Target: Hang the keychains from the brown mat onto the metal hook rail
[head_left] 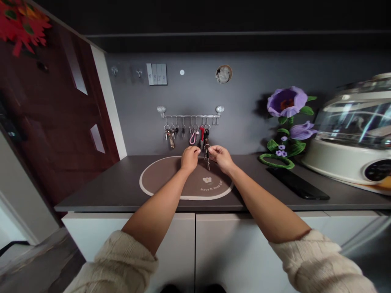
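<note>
My right hand (221, 158) pinches the ring of a small bunch of keys (207, 161), which hangs down over the brown oval mat (165, 177). My left hand (190, 158) is just left of the keys, its fingers closed with the thumb towards the ring; what it holds, if anything, is hidden. Behind both hands a clear hook rail (191, 116) on the grey wall carries several key rings. Among them are a pink carabiner (192, 138) and a red key holder (202, 133).
At the right of the counter (110, 179) lie a black phone (299, 184), a purple artificial flower (287, 101) on a green ring base, and a white appliance (345, 158) with a clear cover. A dark red door (51, 122) stands at the left. A shelf (214, 40) overhangs the counter.
</note>
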The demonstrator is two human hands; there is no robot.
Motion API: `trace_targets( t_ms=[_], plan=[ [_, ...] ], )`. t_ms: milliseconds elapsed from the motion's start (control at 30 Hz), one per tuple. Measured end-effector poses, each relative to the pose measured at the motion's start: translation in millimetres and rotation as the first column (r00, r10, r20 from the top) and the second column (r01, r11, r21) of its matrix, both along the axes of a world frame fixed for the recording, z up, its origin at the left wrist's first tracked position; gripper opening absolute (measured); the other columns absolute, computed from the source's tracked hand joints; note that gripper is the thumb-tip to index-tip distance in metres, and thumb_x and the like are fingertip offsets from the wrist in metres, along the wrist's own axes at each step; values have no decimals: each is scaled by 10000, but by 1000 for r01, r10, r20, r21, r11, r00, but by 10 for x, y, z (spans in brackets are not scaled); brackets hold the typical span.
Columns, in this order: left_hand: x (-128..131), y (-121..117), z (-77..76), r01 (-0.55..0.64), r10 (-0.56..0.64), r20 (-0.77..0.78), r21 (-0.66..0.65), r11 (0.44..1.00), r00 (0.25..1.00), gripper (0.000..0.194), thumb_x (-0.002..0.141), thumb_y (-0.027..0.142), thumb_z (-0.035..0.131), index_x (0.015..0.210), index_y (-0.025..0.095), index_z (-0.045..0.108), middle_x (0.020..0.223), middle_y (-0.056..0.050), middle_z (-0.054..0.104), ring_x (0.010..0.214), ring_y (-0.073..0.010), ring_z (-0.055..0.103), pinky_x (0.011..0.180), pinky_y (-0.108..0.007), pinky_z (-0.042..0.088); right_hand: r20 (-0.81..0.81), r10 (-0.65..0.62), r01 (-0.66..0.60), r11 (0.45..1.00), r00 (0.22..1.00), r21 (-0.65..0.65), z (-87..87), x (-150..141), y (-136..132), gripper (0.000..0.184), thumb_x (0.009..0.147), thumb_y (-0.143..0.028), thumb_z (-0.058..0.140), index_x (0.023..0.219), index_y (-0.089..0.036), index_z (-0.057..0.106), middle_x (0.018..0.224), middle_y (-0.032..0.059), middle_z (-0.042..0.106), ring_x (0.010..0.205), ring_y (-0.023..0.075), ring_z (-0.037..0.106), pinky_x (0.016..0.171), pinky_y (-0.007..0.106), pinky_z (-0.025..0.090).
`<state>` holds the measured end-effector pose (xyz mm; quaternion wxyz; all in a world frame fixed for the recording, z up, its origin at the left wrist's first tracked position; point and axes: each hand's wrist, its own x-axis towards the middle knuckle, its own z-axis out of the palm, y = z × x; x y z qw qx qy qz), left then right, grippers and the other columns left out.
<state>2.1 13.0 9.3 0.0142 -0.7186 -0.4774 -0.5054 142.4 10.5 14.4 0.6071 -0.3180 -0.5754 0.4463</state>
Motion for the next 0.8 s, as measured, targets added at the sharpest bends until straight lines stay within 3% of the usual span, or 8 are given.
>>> trace_targets(
  t_ms=[300,533,800],
  plan=[
    [26,33,-57,14,-13,26,-23,1000,1000,180,788,204,429,776,162,603,804,-56,594,785,-149,519,733,-262,382,-109,-57,50,997,992,-66,123,57,12,236,612,-366,639,674,-181,505,574,-27,486,541,82,485,595,255,484],
    [49,53,-89,14,-12,49,-41,999,999,185,790,204,420,779,164,601,815,-52,593,789,-145,520,730,-259,384,-171,-93,75,991,981,-106,403,124,57,111,675,-240,599,666,-163,520,556,-26,518,489,57,477,601,242,491],
    [70,61,-106,17,-15,54,-40,999,998,191,793,209,410,776,172,596,804,-52,590,778,-148,524,728,-262,384,-205,-183,159,979,962,-128,723,127,315,83,715,-163,539,634,-155,527,556,-5,544,479,58,485,533,203,491]
  ],
)
